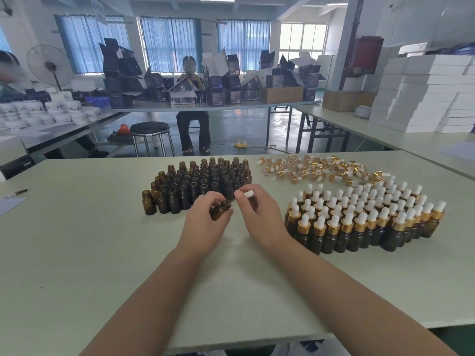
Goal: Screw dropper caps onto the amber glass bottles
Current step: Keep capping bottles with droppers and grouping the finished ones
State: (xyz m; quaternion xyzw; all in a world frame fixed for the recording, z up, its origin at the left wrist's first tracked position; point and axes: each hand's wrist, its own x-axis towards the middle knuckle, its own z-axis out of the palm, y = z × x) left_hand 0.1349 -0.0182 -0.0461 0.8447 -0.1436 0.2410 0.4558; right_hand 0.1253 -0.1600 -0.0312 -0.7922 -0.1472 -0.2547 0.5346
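Now L hand [203, 223] grips tilted bottle [220, 209], mouth toward R hand [257, 210], which pinches dropper cap [248, 194] just beside.

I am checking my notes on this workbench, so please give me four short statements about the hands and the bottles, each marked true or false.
1. The left hand holds an open amber bottle. True.
2. The right hand is empty. False: it pinches a dropper cap.
3. The capped bottles stand to the right of the uncapped bottles. True.
4. The loose dropper caps lie in a tray. False: they lie straight on the table, behind the capped bottles.
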